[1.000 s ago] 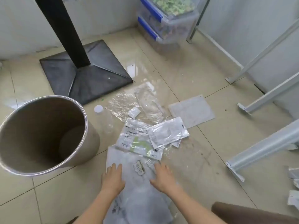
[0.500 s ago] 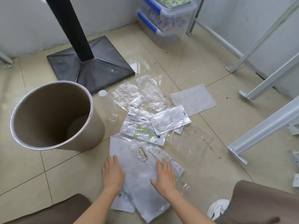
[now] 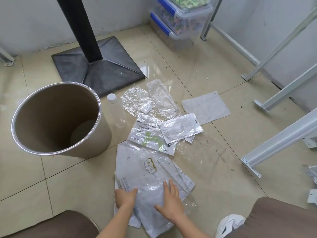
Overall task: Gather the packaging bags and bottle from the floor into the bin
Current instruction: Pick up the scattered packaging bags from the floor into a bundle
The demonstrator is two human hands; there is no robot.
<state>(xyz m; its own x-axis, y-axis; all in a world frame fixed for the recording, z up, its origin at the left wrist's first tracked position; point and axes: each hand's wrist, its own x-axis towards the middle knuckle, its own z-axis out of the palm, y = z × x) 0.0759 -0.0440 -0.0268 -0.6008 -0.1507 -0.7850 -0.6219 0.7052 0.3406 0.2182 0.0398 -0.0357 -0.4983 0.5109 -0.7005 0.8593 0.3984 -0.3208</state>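
Landmark: bin point(image 3: 56, 121), upright on the floor tiles point(image 3: 60, 184), mouth open, nothing visible inside.

Change over the last second: both hands drawn back toward the body along the large white bag point(image 3: 145, 170), from its upper half to its near end. Left hand point(image 3: 126, 194) now curled over the bag's left edge, fingers bent under or around it; full closure cannot be told. Right hand point(image 3: 171, 199) flat on the plastic, fingers spread, palm pressing, nothing enclosed. Bag surface bunched and glossy between the hands, which suggests gathering has begun.

Position of task items:
- Large white bag: just right of the bin and nearer the body, flat on the floor.
- Printed pouch point(image 3: 151, 138) and silver pouch point(image 3: 181, 129): right of the bin, overlapping, the printed pouch's near edge lying over the large bag's far edge.
- Clear crinkled bags point(image 3: 137, 98): right of the bin, farther off.
- Bottle point(image 3: 115, 110): lying touching or just beside the bin's right wall, white cap pointing away.
- Grey flat bag point(image 3: 205, 107): well right of the bin.

Task status: nothing yet binned. Likely next: lift the large bag left into the bin.
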